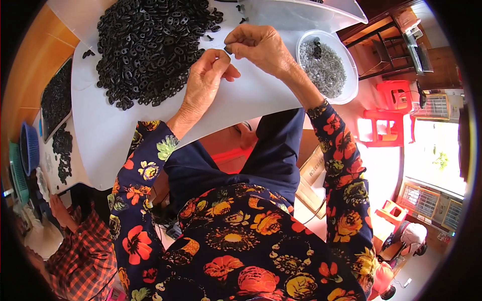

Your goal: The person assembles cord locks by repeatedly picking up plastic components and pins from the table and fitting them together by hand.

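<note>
My left hand (207, 78) and my right hand (258, 47) meet above the white table (251, 100), fingertips nearly touching. Each hand is closed in a pinch. A small dark piece (228, 49) shows at the tips of my right thumb and finger; its shape is mostly hidden. What my left fingers hold, if anything, is covered by the fingers. Close by on the left lies a large heap of black oval plastic pieces with two holes (145, 50). To the right stands a round clear tub (353, 80) of small transparent parts (324, 70), with a few black pieces (317, 47) on top.
A translucent plastic bin (321, 11) sits at the table's far edge. Stray black bits (210, 37) lie beside the heap. At left, a person in a checked shirt (83, 256) works near a dark tray (56, 98) and blue basket (29, 145). Red stools (384, 128) stand at right.
</note>
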`<move>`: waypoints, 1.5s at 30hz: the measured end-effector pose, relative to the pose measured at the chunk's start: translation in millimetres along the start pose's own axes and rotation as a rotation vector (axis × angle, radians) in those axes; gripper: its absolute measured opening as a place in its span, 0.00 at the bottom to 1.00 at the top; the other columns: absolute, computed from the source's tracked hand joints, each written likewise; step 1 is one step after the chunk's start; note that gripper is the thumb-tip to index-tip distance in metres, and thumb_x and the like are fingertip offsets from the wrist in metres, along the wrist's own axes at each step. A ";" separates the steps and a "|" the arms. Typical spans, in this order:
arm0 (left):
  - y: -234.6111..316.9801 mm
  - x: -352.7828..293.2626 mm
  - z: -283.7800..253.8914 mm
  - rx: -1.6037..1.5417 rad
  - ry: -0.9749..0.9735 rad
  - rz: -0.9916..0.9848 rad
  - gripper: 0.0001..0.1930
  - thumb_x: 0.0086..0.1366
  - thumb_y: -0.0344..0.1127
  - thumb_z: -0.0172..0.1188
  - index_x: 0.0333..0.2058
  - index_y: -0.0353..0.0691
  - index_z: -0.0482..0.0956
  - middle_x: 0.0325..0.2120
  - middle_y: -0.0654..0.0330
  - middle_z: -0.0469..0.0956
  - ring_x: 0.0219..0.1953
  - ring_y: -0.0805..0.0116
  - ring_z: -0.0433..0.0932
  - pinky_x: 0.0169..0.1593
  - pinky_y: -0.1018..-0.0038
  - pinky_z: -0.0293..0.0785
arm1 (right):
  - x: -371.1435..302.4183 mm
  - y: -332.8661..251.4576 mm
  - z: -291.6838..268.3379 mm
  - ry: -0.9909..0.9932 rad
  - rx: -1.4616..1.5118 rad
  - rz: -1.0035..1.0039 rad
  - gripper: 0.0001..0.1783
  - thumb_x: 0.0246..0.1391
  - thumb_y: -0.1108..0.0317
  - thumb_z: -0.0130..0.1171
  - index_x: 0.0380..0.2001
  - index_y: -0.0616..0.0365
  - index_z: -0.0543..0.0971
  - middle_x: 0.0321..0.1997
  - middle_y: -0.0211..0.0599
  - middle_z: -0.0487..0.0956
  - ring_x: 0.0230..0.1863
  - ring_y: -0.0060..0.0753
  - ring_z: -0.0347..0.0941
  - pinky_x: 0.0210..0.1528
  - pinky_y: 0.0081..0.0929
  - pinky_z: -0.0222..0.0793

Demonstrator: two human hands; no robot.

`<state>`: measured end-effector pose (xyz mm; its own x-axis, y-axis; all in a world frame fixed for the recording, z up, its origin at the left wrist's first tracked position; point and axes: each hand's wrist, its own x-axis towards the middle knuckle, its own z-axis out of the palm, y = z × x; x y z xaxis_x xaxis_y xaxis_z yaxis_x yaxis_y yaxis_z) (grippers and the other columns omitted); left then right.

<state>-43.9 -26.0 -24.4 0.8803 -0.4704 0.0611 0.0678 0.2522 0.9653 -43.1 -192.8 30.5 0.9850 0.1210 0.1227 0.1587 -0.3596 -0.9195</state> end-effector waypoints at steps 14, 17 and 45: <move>0.9 2.0 -4.5 0.032 -0.032 0.013 0.07 0.67 0.32 0.49 0.35 0.35 0.73 0.28 0.62 0.77 0.30 0.76 0.75 0.39 0.79 0.71 | -14.8 9.0 6.9 -0.001 0.057 -0.045 0.07 0.52 0.74 0.56 0.34 0.65 0.78 0.23 0.33 0.80 0.27 0.17 0.76 0.31 0.18 0.72; 8.5 0.0 -5.6 0.073 -0.025 -0.062 0.06 0.64 0.29 0.48 0.32 0.34 0.74 0.27 0.62 0.76 0.29 0.77 0.74 0.38 0.80 0.71 | -8.1 3.6 5.0 -0.005 0.031 -0.048 0.07 0.52 0.72 0.57 0.33 0.64 0.78 0.23 0.33 0.80 0.26 0.19 0.76 0.31 0.19 0.72; 9.7 -3.9 -2.1 0.050 -0.141 -0.081 0.08 0.61 0.30 0.48 0.30 0.33 0.74 0.27 0.60 0.75 0.30 0.75 0.71 0.39 0.78 0.69 | -31.8 15.3 2.7 0.102 -0.259 0.064 0.09 0.46 0.71 0.59 0.33 0.62 0.80 0.23 0.40 0.80 0.26 0.26 0.77 0.33 0.25 0.73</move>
<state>-45.7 -19.9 -15.8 0.7980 -0.6024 0.0138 0.1097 0.1678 0.9797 -72.1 -199.6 11.6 0.9933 0.0016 0.1159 0.0946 -0.5899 -0.8019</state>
